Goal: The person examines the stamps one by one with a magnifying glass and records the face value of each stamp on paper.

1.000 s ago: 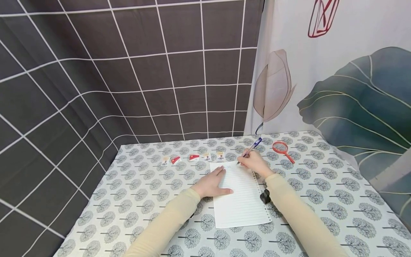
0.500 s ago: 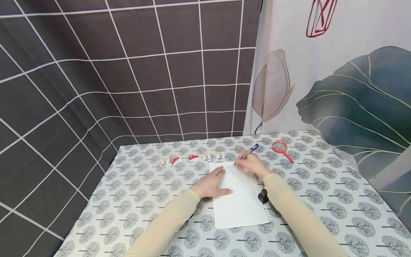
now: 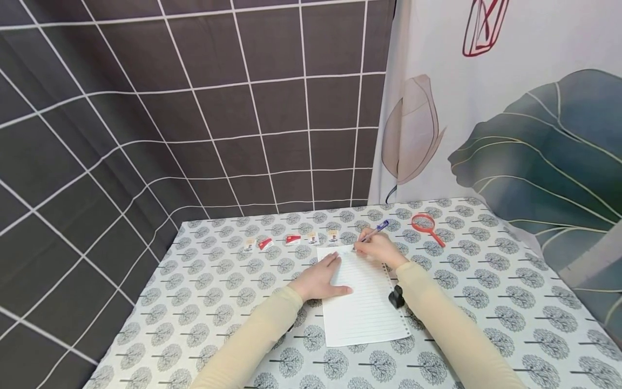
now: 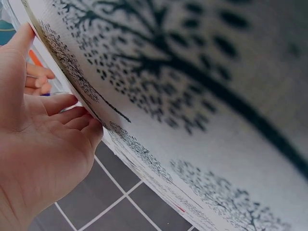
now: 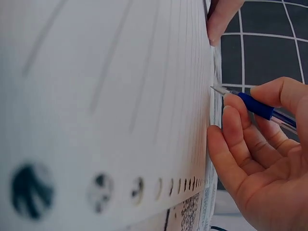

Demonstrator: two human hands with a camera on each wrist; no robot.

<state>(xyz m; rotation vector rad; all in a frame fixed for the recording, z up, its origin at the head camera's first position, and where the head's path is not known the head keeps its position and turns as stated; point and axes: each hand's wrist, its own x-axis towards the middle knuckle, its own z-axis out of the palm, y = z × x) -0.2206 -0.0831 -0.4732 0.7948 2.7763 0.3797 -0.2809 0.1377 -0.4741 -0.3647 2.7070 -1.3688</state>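
A lined sheet of loose-leaf paper (image 3: 364, 310), punched with holes along its right edge, lies on the tree-patterned tablecloth. My left hand (image 3: 320, 279) rests on its upper left side, fingers extended and thumb spread across the lines. Near the top of the sheet, my right hand (image 3: 381, 249) holds a blue ballpoint pen (image 3: 378, 228) slantwise. In the right wrist view, thumb and fingers pinch the pen's blue grip (image 5: 256, 106), with the metal tip at the paper's surface. Faint marks show on the top lines, too small to read.
Beyond the paper, several small cards or stickers lie in a row, among them a red-and-white one (image 3: 293, 239) and a pale one with a figure (image 3: 332, 236). A red magnifying glass (image 3: 430, 230) lies to the right. A dark checked curtain (image 3: 272, 119) hangs behind the table.
My right hand has shifted slightly left along the top of the paper with the pen, which now leans lower. My left hand stays in place on the sheet.
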